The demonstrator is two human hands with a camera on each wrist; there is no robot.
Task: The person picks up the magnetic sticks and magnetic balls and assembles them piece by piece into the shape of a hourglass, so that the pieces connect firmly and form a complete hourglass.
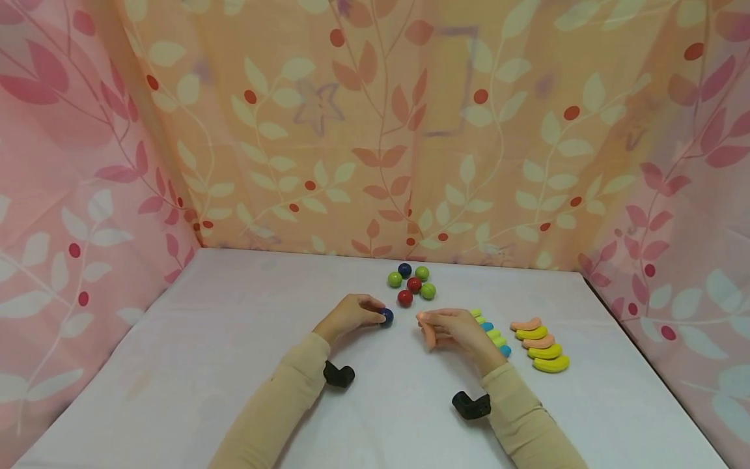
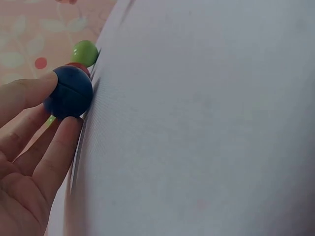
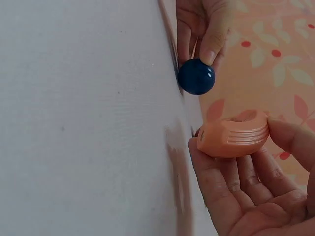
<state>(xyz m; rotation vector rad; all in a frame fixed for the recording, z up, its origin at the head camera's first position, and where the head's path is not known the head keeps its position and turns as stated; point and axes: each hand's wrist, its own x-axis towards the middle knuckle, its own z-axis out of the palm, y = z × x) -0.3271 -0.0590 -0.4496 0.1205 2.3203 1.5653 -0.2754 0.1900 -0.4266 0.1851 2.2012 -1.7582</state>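
My left hand (image 1: pixel 354 314) pinches a dark blue ball (image 1: pixel 386 316) against the white table (image 1: pixel 222 339); in the left wrist view the blue ball (image 2: pixel 68 92) sits between thumb and fingertips (image 2: pixel 66 137). My right hand (image 1: pixel 451 329) holds a curved orange banana-shaped piece (image 1: pixel 428 331), seen close in the right wrist view as the orange piece (image 3: pixel 234 135) between thumb and fingers. There the blue ball (image 3: pixel 196 76) and the left hand (image 3: pixel 202 29) lie just beyond.
A cluster of green, red and blue balls (image 1: pixel 413 283) lies behind the hands. A row of small green and blue pieces (image 1: pixel 495 337) and a row of orange and yellow banana pieces (image 1: pixel 541 345) lie to the right. Patterned cloth walls (image 1: pixel 375 130) enclose the table.
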